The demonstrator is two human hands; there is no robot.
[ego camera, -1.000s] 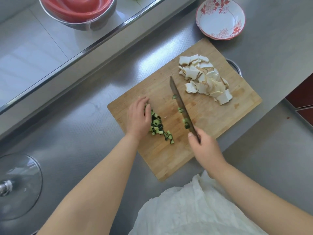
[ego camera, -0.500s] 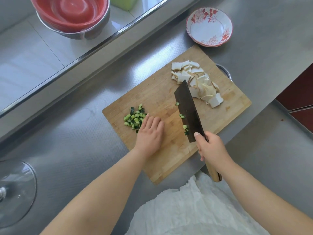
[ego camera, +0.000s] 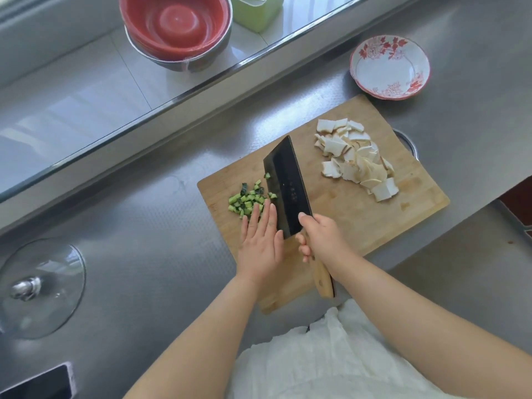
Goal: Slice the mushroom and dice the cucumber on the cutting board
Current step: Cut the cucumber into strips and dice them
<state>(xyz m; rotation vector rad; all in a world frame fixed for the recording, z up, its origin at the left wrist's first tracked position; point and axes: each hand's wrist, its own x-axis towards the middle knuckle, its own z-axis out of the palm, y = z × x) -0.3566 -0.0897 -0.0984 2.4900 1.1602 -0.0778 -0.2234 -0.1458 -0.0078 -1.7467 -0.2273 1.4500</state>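
Observation:
A wooden cutting board (ego camera: pixel 345 214) lies on the steel counter. White mushroom slices (ego camera: pixel 357 159) are heaped at its far right. A small pile of diced green cucumber (ego camera: pixel 247 198) sits near its left edge. My right hand (ego camera: pixel 322 237) grips the wooden handle of a dark cleaver (ego camera: pixel 288 185), whose broad blade is tilted flat-side up beside the cucumber dice, with a few bits stuck near its edge. My left hand (ego camera: pixel 262 240) lies flat with straight fingers on the board, fingertips touching the dice and its side against the blade.
A red-flowered white bowl (ego camera: pixel 390 67) stands beyond the board. Stacked red and steel bowls (ego camera: pixel 177 33) and a green container (ego camera: pixel 257 10) sit on the raised ledge. A glass lid (ego camera: pixel 37 286) lies at the left. A metal rim (ego camera: pixel 407 142) shows behind the board.
The cleaver swung left and turned flat-side up, ending next to the cucumber dice. My left hand slid from mid-board back to the dice, now against the blade.

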